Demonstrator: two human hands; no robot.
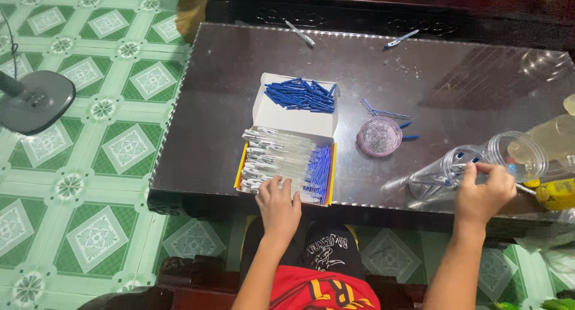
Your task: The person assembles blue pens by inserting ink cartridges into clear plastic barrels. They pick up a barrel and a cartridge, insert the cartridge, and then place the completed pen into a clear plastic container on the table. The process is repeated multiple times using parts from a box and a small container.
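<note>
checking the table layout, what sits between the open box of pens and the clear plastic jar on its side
In the head view, a small round pink dish sits between the box of pens and the clear jar, with a few loose blue pieces beside it.

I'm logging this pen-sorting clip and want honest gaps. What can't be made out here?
- Head view: the small bits in the pink dish are too small to identify.
- The right hand hides what its fingers pinch at the clear cup.
- The yellow bottle is cut off by the right edge.
</note>
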